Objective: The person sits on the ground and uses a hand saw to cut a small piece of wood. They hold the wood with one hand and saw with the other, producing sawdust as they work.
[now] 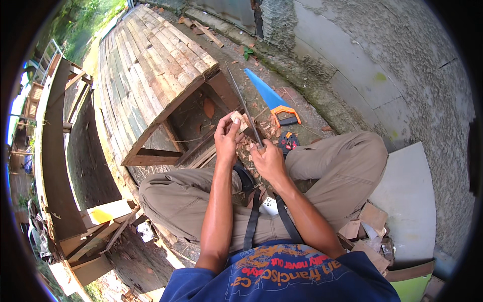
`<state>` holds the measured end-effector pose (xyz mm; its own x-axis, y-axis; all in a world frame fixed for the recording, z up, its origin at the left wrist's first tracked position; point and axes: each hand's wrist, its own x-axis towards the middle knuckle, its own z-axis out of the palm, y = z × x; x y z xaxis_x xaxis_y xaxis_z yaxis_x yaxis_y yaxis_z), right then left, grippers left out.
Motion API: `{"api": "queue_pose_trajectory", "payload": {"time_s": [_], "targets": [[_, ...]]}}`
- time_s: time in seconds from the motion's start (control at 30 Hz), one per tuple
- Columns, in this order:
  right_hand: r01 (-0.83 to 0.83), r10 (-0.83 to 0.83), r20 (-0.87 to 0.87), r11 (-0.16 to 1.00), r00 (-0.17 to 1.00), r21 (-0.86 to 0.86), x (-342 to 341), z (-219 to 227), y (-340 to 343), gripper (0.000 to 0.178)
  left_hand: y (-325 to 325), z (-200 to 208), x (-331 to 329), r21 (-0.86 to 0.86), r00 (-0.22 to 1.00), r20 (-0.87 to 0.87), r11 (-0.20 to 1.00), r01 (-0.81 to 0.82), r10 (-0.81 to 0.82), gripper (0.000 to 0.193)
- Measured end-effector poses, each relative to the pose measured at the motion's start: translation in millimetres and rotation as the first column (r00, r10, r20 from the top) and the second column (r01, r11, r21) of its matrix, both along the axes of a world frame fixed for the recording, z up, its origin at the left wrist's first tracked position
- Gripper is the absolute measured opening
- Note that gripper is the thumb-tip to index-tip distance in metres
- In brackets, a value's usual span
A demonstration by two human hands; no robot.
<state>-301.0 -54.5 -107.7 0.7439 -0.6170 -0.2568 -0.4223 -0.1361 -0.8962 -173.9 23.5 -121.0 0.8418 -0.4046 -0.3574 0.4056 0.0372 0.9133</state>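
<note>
My left hand (226, 140) is closed on a small pale wood block (238, 122), pinched between thumb and fingers. My right hand (269, 159) grips the lower end of a machete (243, 104), whose long, narrow dark blade points up and away. The blade passes just right of the block; whether they touch I cannot tell. Its handle is mostly hidden in my fist. Beyond my right hand, a handsaw (266, 94) with a blue blade and an orange and black handle lies on the ground.
A slatted bamboo bench (151, 65) stands ahead on the left. A rough grey wall (362, 65) runs along the right. Wood chips litter the ground between my bent legs. Wood offcuts (373, 217) and a pale board (410, 196) lie by my right thigh. A wooden frame (58, 151) stands far left.
</note>
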Motion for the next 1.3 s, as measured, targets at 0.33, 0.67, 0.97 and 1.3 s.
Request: {"api": "queue_pose_trajectory", "payload": {"time_s": [0.33, 0.67, 0.97, 1.3], "targets": [[0.032, -0.037, -0.054, 0.995, 0.998, -0.091, -8, -49, -1, 0.032, -6, 6, 0, 0.045, 0.997, 0.033, 0.997, 0.067, -0.068, 0.037], [0.100, -0.098, 0.152, 0.995, 0.983, -0.001, -4, 18, 0, 0.040, -5, -2, 3, 0.025, 0.999, 0.037, 1.000, 0.006, -0.007, 0.033], [0.086, -0.074, 0.167, 0.994, 0.983, -0.068, -3, 8, -3, 0.031, -9, -7, 3, -0.003, 0.998, 0.057, 1.000, 0.000, 0.000, 0.035], [0.064, -0.064, 0.002, 0.995, 0.998, -0.080, -13, -45, 3, 0.035, -7, 3, 6, 0.038, 0.999, 0.041, 0.999, -0.013, 0.012, 0.032]]}}
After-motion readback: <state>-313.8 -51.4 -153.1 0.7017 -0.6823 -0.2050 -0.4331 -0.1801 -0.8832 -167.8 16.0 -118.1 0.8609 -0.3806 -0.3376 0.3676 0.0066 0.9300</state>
